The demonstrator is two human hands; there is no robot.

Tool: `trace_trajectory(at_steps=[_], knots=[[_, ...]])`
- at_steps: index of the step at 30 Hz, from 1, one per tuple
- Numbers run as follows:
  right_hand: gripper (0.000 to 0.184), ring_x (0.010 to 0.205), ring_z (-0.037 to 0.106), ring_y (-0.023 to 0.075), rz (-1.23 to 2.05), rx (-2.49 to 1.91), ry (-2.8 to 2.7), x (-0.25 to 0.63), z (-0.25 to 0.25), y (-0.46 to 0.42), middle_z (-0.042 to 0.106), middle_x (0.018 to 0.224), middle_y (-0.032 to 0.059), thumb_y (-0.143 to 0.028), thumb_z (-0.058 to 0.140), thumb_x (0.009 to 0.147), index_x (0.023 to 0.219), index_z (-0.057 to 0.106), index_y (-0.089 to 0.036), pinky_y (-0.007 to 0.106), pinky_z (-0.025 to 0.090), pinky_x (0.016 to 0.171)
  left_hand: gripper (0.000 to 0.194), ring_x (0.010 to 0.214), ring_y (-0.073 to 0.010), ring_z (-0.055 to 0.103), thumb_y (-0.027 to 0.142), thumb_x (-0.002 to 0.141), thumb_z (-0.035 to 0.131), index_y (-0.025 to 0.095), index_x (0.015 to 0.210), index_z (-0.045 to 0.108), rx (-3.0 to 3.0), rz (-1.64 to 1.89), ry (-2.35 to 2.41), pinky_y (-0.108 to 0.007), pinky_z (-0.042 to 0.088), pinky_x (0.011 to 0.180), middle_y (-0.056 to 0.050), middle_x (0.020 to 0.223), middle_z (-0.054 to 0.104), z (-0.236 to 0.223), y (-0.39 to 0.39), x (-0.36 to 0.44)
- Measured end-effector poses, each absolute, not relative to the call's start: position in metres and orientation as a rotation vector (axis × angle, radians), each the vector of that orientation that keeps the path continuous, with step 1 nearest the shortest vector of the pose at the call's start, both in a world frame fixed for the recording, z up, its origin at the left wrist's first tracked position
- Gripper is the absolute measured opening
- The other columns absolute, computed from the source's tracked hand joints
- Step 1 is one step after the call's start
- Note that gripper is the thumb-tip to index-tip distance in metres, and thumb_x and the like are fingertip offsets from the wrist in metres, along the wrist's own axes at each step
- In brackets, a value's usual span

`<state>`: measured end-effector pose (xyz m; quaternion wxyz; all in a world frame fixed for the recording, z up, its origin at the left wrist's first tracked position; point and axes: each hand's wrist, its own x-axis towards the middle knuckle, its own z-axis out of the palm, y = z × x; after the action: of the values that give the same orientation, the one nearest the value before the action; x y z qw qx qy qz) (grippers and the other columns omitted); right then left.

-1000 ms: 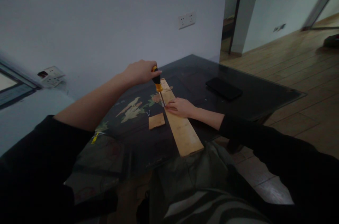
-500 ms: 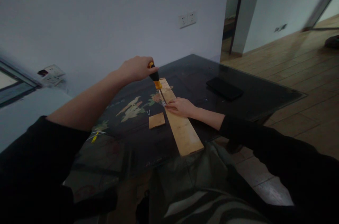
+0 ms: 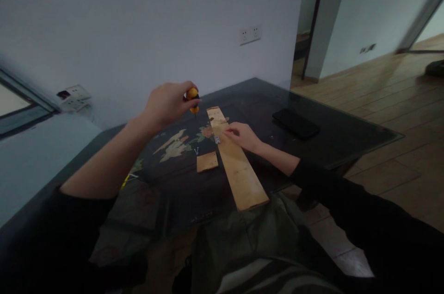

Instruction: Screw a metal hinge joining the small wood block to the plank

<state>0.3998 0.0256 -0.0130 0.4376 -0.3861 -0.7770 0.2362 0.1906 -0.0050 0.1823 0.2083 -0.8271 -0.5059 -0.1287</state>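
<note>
My left hand [image 3: 171,103] is closed round the yellow-and-black handle of a screwdriver [image 3: 193,99], held up over the table with its shaft pointing down, apart from the board. A long wooden board [image 3: 243,176] lies lengthwise on the dark table. On its left edge is a small silvery metal piece, apparently a hinge [image 3: 217,139]. My right hand [image 3: 244,137] is over the board just right of that piece, fingertips drawn together; whether something tiny is between them is too small to tell. A small square wooden piece [image 3: 207,162] lies to the left, with loose screws [image 3: 196,150] behind it.
A black phone [image 3: 296,122] lies on the right part of the dark table [image 3: 333,139], which has a painted flower-and-bird pattern. A yellow item [image 3: 125,180] sits at the left, partly behind my left forearm. The wall with sockets [image 3: 249,34] stands behind the table.
My left hand has lifted the screwdriver off the metal piece and moved it left. My right fingertips have risen and shifted slightly right, leaving the metal piece uncovered. The camera view has tilted slightly.
</note>
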Motion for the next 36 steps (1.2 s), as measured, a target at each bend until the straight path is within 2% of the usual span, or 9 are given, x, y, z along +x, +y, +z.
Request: trace_trajectory(at_steps=[6, 10, 14, 18, 20, 23, 26, 30, 36], knots=[[0.041, 0.077, 0.07, 0.0157, 1.475, -0.647, -1.398, 0.375, 0.021, 0.027, 0.076, 0.085, 0.0075, -0.056, 0.061, 0.092, 0.094, 0.074, -0.017, 0.032, 0.055, 0.078, 0.03, 0.099, -0.0227, 0.072, 0.03, 0.096, 0.058, 0.03, 0.125, 0.066, -2.382, -0.412, -1.078, -0.035, 0.054, 0.082, -0.005, 0.125, 0.074, 0.123, -0.036, 0.197], [0.032, 0.071, 0.067, 0.014, 1.665, -0.592, -1.135, 0.364, 0.028, 0.032, 0.072, 0.075, 0.0038, -0.05, 0.071, 0.087, 0.082, 0.07, -0.018, 0.03, 0.057, 0.073, 0.039, 0.115, -0.0241, 0.068, 0.016, 0.095, 0.053, 0.029, 0.131, 0.064, -2.414, -0.483, -0.968, -0.038, 0.055, 0.092, -0.006, 0.137, 0.068, 0.084, -0.037, 0.2], [0.022, 0.073, 0.066, 0.0135, 1.698, -0.579, -1.067, 0.366, 0.027, 0.043, 0.073, 0.078, 0.004, -0.037, 0.078, 0.081, 0.08, 0.07, -0.017, 0.027, 0.056, 0.073, 0.053, 0.128, -0.0243, 0.062, 0.008, 0.093, 0.05, 0.028, 0.141, 0.056, -2.457, -0.615, -1.037, -0.039, 0.054, 0.101, -0.008, 0.149, 0.058, 0.059, -0.035, 0.198], [0.022, 0.077, 0.067, 0.0145, 1.524, -0.669, -1.157, 0.378, 0.026, 0.057, 0.074, 0.086, 0.0055, -0.034, 0.077, 0.08, 0.088, 0.069, -0.016, 0.029, 0.057, 0.075, 0.058, 0.128, -0.0239, 0.061, 0.009, 0.088, 0.055, 0.028, 0.143, 0.053, -2.53, -0.908, -1.208, -0.039, 0.052, 0.106, -0.009, 0.154, 0.051, 0.044, -0.027, 0.194], [0.022, 0.079, 0.068, 0.0151, 1.341, -0.821, -1.234, 0.387, 0.023, 0.065, 0.074, 0.094, 0.0064, -0.032, 0.072, 0.083, 0.099, 0.067, -0.016, 0.029, 0.056, 0.074, 0.049, 0.122, -0.0226, 0.063, 0.011, 0.088, 0.055, 0.024, 0.135, 0.059, -2.512, -1.194, -1.356, -0.039, 0.052, 0.105, -0.011, 0.143, 0.059, 0.035, -0.014, 0.193], [0.045, 0.089, 0.069, 0.0178, 1.026, -1.144, -1.426, 0.402, 0.018, 0.077, 0.073, 0.106, 0.0099, -0.023, 0.065, 0.085, 0.129, 0.058, -0.014, 0.031, 0.056, 0.077, 0.026, 0.101, -0.02, 0.07, 0.013, 0.088, 0.055, 0.017, 0.11, 0.067, -2.436, -1.61, -1.757, -0.033, 0.057, 0.09, -0.012, 0.116, 0.071, 0.017, 0.013, 0.193], [0.049, 0.1, 0.069, 0.0224, 0.638, -1.47, -1.675, 0.414, 0.012, 0.083, 0.073, 0.112, 0.0134, -0.023, 0.064, 0.085, 0.132, 0.06, -0.011, 0.033, 0.053, 0.088, 0.018, 0.095, -0.0192, 0.071, 0.011, 0.086, 0.055, 0.016, 0.098, 0.067, -2.315, -1.837, -2.072, -0.031, 0.057, 0.085, -0.01, 0.105, 0.074, -0.003, 0.035, 0.194], [0.038, 0.11, 0.068, 0.027, 0.412, -1.724, -1.902, 0.419, 0.005, 0.08, 0.073, 0.118, 0.0138, -0.03, 0.063, 0.086, 0.12, 0.069, -0.014, 0.033, 0.05, 0.092, 0.017, 0.092, -0.019, 0.07, 0.011, 0.086, 0.054, 0.017, 0.093, 0.068, -2.298, -1.683, -2.02, -0.032, 0.055, 0.088, -0.008, 0.099, 0.074, -0.023, 0.04, 0.189], [0.046, 0.116, 0.068, 0.0316, 0.343, -1.924, -2.076, 0.414, -0.006, 0.074, 0.07, 0.125, 0.0196, -0.036, 0.066, 0.086, 0.127, 0.066, -0.014, 0.037, 0.051, 0.092, 0.023, 0.096, -0.0221, 0.068, 0.009, 0.088, 0.051, 0.017, 0.098, 0.07, -2.394, -1.26, -1.838, -0.036, 0.052, 0.092, -0.01, 0.103, 0.075, -0.037, 0.037, 0.175]])
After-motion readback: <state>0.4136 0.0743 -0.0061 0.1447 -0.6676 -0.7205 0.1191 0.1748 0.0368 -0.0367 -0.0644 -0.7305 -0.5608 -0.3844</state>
